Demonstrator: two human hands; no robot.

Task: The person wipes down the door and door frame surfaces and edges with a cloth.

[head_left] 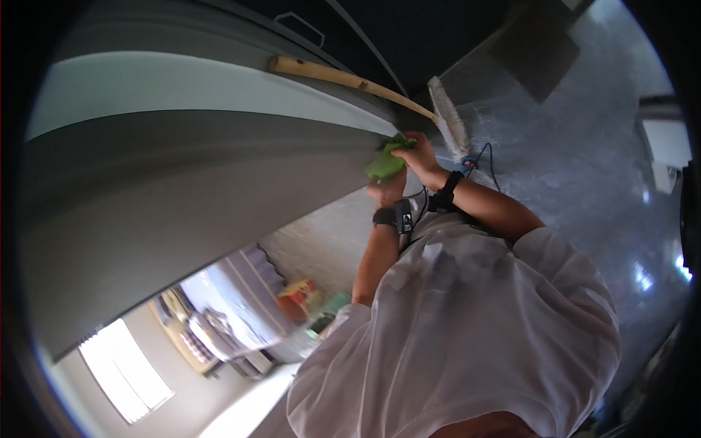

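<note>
A crumpled green cloth [385, 165] is bunched between my two hands, close to the far end of a large grey panel [197, 175]. My right hand [419, 156] grips its upper part, fingers closed round it. Just below, my left hand [388, 190] is closed at the cloth's lower edge; its fingers are somewhat blurred and partly hidden. Dark straps circle both wrists, and the left one carries a small black device [404, 216]. A pale strip [182, 80] runs along the grey panel and ends near the cloth.
Beyond my hands, a wooden pole [343, 77] with a whitish fluffy head [448, 117] leans by the panel. A black cable [491, 164] lies on the shiny grey floor [577, 160]. At lower left are a bed [237, 296], an orange-red box [299, 298] and a bright window [125, 372].
</note>
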